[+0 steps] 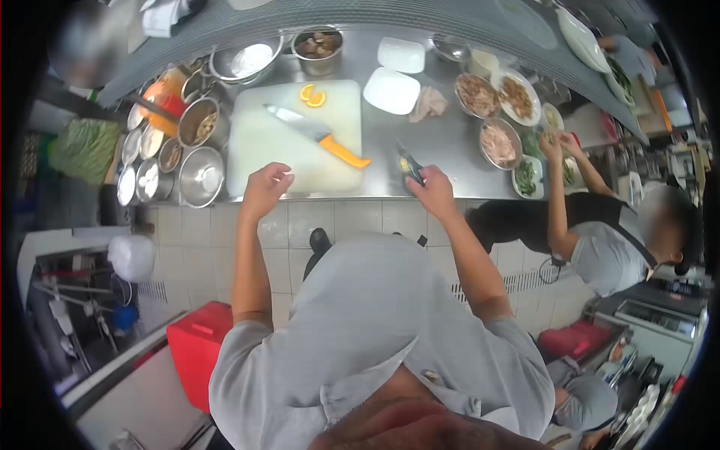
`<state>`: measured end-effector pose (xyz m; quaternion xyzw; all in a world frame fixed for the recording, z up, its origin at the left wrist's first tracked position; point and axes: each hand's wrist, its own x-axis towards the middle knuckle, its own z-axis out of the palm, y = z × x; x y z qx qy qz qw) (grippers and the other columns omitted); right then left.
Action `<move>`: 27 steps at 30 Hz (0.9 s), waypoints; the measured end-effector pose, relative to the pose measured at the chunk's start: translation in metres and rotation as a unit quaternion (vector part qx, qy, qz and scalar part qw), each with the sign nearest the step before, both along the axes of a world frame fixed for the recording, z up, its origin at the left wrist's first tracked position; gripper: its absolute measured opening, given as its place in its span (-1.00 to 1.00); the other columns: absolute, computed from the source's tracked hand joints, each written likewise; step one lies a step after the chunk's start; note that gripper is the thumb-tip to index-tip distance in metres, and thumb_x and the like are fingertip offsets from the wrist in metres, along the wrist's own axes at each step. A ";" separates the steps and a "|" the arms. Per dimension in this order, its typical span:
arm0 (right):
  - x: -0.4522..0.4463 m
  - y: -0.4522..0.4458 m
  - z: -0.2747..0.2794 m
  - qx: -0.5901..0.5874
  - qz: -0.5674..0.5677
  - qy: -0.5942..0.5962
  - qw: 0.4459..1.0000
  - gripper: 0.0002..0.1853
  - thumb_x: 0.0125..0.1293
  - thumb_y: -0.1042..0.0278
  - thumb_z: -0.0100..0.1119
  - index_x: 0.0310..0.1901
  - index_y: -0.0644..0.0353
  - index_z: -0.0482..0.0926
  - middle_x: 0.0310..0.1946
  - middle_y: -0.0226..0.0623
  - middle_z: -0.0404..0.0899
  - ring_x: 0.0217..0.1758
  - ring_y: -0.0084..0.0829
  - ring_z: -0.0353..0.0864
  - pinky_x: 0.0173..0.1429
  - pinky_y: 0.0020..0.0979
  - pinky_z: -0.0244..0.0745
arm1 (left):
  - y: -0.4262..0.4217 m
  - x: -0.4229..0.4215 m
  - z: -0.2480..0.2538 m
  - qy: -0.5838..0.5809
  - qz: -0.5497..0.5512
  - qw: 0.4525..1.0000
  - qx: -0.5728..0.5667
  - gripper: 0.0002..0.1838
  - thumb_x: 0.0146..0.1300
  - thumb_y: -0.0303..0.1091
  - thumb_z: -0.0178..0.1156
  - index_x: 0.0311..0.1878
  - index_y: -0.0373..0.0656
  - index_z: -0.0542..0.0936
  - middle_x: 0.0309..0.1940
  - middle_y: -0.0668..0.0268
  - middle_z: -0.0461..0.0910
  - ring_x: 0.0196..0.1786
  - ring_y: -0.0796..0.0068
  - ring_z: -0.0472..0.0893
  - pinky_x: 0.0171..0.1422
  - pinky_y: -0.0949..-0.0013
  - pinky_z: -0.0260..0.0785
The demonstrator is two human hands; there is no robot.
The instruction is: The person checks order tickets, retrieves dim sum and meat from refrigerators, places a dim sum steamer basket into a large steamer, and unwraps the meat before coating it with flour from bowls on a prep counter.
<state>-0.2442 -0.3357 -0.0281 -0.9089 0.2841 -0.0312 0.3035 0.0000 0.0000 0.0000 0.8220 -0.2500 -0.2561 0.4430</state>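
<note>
At the front edge of the white cutting board (255, 135), my left hand (266, 187) hovers with its fingers loosely curled and nothing visible in them. My right hand (431, 187) is closed on the dark handle of a small tool (409, 166), whose pointed end is directed away from me over the steel table. Between my hands, a knife with an orange handle (341, 151) lies on the board, its blade toward the back left. Two orange pieces (316, 99) rest near the board's back edge.
Metal bowls (201, 177) and pots crowd the left. White square dishes (391, 91) and a crumpled cloth (428, 104) lie behind my right hand. Bowls of meat (500, 143) stand at the right, where a co-worker (611, 255) handles food. A steel shelf overhangs the back.
</note>
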 end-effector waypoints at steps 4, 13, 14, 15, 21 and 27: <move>0.089 0.041 0.023 -0.034 0.116 -0.038 0.992 -0.59 0.20 -0.02 0.28 -0.35 0.27 0.61 -0.25 -0.07 0.59 -0.18 0.01 0.62 -0.05 -0.05 0.52 | 0.026 0.009 0.005 -0.048 0.026 0.998 0.006 -0.70 0.32 -0.28 0.31 -0.01 -0.28 0.64 -0.37 0.27 0.67 -0.38 0.57 0.62 -0.27 0.45 0.46; 0.196 0.142 0.003 -0.136 0.278 -0.015 0.951 -0.61 0.22 0.03 0.23 -0.17 0.24 0.70 -0.11 0.01 0.66 0.01 -0.09 0.65 0.14 -0.11 0.53 | 0.025 -0.027 -0.050 -0.029 0.021 0.999 0.022 -0.71 0.37 -0.26 0.29 0.01 -0.29 0.62 -0.35 0.30 0.67 -0.43 0.60 0.62 -0.35 0.49 0.45; 0.189 0.138 0.004 -0.135 0.265 -0.049 0.954 -0.62 0.23 0.05 0.23 -0.15 0.23 0.70 -0.07 -0.01 0.65 0.05 -0.10 0.63 0.17 -0.11 0.51 | 0.027 -0.030 -0.054 -0.017 0.025 0.999 0.015 -0.70 0.37 -0.25 0.29 -0.01 -0.30 0.63 -0.35 0.24 0.68 -0.42 0.54 0.64 -0.32 0.45 0.47; 0.184 0.139 0.010 -0.132 0.256 -0.084 0.954 -0.64 0.23 0.08 0.23 -0.13 0.22 0.71 -0.02 -0.02 0.64 0.08 -0.11 0.62 0.20 -0.11 0.49 | 0.032 -0.035 -0.047 -0.005 0.032 0.999 0.011 -0.70 0.36 -0.24 0.28 -0.02 -0.31 0.63 -0.34 0.19 0.70 -0.41 0.49 0.66 -0.29 0.41 0.50; 0.144 -0.045 -0.011 -0.106 -0.128 -0.130 0.977 -0.65 0.25 0.21 0.22 -0.05 0.29 0.64 -0.07 0.01 0.69 -0.04 -0.03 0.68 0.09 -0.13 0.57 | 0.078 -0.046 -0.031 0.017 0.053 0.998 0.028 -0.69 0.37 -0.27 0.26 0.00 -0.33 0.62 -0.32 0.14 0.71 -0.41 0.46 0.68 -0.28 0.39 0.51; 0.147 -0.177 -0.093 -0.270 -0.001 -0.053 0.961 -0.66 0.38 0.25 0.02 0.10 0.17 0.56 0.14 -0.12 0.59 0.21 -0.04 0.55 0.32 -0.13 0.42 | 0.035 -0.049 -0.017 0.052 -0.003 0.999 -0.015 -0.73 0.35 -0.30 0.26 0.01 -0.27 0.63 -0.37 0.18 0.69 -0.35 0.49 0.67 -0.27 0.41 0.50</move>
